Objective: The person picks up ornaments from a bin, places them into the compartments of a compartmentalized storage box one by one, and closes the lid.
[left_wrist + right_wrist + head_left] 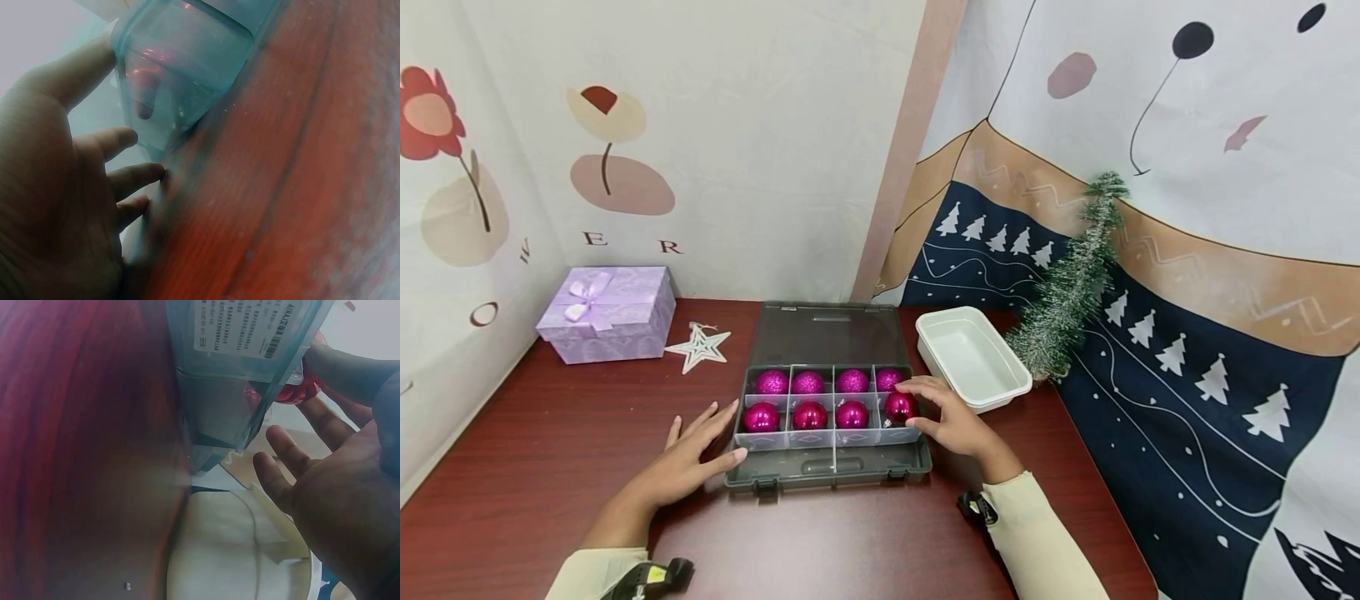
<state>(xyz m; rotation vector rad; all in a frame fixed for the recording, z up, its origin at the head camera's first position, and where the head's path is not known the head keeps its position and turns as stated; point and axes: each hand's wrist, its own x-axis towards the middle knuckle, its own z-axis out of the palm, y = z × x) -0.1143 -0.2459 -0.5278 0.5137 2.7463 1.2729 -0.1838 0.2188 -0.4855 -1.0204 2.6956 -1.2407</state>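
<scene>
A grey, see-through compartment box (828,461) lies with its lid (827,333) tipped back. Magenta Christmas baubles sit in its compartments: glittery ones (808,382) in the back row, shiny ones (809,416) in front. My right hand (951,421) pinches a shiny bauble (900,407) between thumb and fingers at the front row's right end. In the right wrist view, the box wall partly hides that red-looking bauble (300,392). At the box's left side is my left hand (688,458), fingers spread and thumb by the front left edge. It holds nothing.
A white tub (973,354) stands right of the box, with a small frosted Christmas tree (1067,300) beyond it. A white star ornament (699,347) lies behind on the left, beside a lilac gift box (613,317). Fabric-covered walls border the wooden table (550,450).
</scene>
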